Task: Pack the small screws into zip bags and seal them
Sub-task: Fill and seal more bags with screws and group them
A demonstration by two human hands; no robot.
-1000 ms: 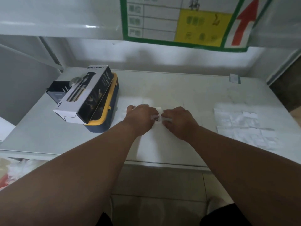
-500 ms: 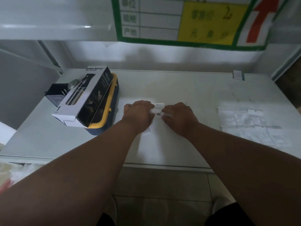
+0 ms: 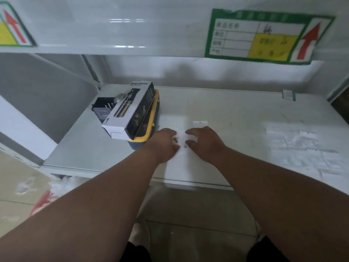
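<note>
A small clear zip bag (image 3: 181, 138) lies on the white table (image 3: 226, 114), between my two hands. A few dark specks, probably small screws (image 3: 176, 139), show in it near my left fingers. My left hand (image 3: 164, 144) rests palm down on the bag's left side, fingers curled onto it. My right hand (image 3: 203, 141) rests on the bag's right side with thumb and forefinger spread. The image is blurred, so the grip is unclear. Another small white bag or card (image 3: 200, 123) lies just beyond my right hand.
A spray bottle box (image 3: 130, 110) lies on a blue and yellow case (image 3: 151, 129) left of my hands, with a dark tray (image 3: 103, 108) behind. Several flat zip bags (image 3: 302, 146) cover the table's right side. A labelled shelf (image 3: 264, 36) hangs overhead.
The camera has swung left and up. My hands have moved slightly apart, so more of the bag shows between them. The bag has stayed on the table.
</note>
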